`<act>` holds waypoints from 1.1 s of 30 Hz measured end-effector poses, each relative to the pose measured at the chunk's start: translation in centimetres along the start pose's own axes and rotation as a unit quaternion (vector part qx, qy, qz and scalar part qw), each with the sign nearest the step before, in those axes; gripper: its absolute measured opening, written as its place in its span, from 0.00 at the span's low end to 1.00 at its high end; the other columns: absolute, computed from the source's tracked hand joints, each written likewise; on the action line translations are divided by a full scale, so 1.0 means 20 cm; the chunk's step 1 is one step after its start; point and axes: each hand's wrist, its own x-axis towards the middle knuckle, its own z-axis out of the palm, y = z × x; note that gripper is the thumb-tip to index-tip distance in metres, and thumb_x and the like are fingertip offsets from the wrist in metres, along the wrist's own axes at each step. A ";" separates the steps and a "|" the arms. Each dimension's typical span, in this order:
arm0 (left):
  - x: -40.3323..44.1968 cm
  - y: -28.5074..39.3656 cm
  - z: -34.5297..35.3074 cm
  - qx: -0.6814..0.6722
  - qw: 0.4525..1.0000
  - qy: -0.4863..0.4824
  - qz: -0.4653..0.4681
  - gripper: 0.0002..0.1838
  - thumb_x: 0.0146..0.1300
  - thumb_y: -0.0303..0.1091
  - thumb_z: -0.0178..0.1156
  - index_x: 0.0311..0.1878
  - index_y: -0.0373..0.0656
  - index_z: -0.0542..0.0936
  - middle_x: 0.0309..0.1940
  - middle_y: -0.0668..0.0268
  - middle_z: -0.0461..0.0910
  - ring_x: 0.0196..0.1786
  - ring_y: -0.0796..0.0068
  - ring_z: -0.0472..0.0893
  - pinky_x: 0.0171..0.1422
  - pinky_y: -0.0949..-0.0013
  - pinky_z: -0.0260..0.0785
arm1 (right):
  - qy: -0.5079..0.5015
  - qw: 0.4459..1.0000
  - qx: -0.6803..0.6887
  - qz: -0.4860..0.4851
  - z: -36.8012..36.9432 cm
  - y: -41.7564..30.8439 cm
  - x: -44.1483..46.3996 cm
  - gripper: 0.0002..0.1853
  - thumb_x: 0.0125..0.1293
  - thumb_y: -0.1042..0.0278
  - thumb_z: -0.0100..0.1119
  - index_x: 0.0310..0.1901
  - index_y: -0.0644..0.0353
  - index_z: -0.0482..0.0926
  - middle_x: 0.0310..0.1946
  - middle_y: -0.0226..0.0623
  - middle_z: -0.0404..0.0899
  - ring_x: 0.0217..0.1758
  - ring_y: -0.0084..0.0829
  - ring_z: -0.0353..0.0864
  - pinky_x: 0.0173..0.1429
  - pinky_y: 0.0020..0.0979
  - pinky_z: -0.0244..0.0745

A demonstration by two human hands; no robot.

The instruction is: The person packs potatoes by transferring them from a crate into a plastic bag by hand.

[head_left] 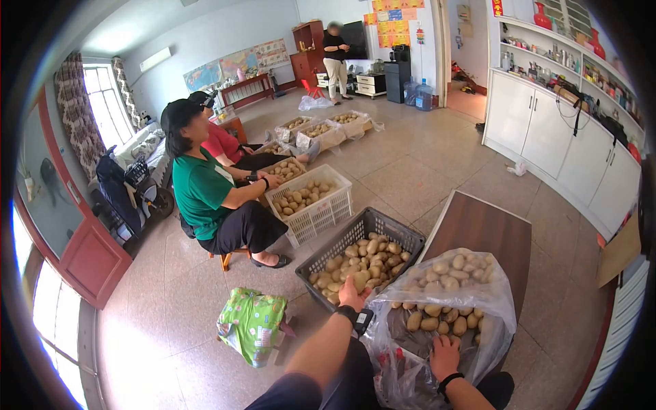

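Note:
My left hand (353, 294) reaches over the near side of a black plastic crate (316, 285) of brown oval fruit or potatoes (372, 260). Its fingers are around one of the pieces. A clear plastic bag (502, 294), spread open on a dark wooden surface (478, 222), holds more such pieces (454, 273) in rows. My right hand (445, 357) lies inside the bag's near part, just below the front row, fingers spread, with nothing visible in it.
Left of the black crate stands a white crate (328, 217) of similar pieces. A person in green (205, 191) and one in red (229, 140) sit beside crates. Another person (335, 58) stands at the back. A green-covered stool (253, 324) is near my left arm.

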 end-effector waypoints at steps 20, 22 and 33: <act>0.03 -0.02 -0.05 -0.005 0.999 0.037 0.002 0.23 0.68 0.42 0.55 0.61 0.40 0.69 0.59 0.55 0.69 0.53 0.53 0.75 0.44 0.52 0.82 | -0.030 0.992 0.104 0.069 0.11 0.12 -0.05 0.21 0.50 0.73 0.59 0.50 0.61 0.74 0.53 0.46 0.71 0.51 0.52 0.74 0.56 0.46 0.72; 0.03 -0.04 -0.09 0.157 0.981 -0.001 0.117 0.23 0.67 0.42 0.54 0.59 0.37 0.70 0.51 0.53 0.74 0.43 0.53 0.79 0.39 0.55 0.82 | -0.036 0.989 0.119 0.080 0.08 0.11 -0.04 0.21 0.51 0.73 0.59 0.50 0.62 0.74 0.53 0.47 0.71 0.52 0.53 0.74 0.56 0.46 0.72; -0.03 -0.01 -0.06 0.685 0.708 -0.009 0.173 0.11 0.59 0.39 0.61 0.43 0.48 0.79 0.44 0.60 0.78 0.44 0.63 0.80 0.42 0.58 0.75 | 0.032 0.976 0.207 0.068 0.02 0.13 -0.01 0.24 0.50 0.84 0.55 0.52 0.64 0.70 0.51 0.51 0.70 0.58 0.53 0.69 0.64 0.43 0.64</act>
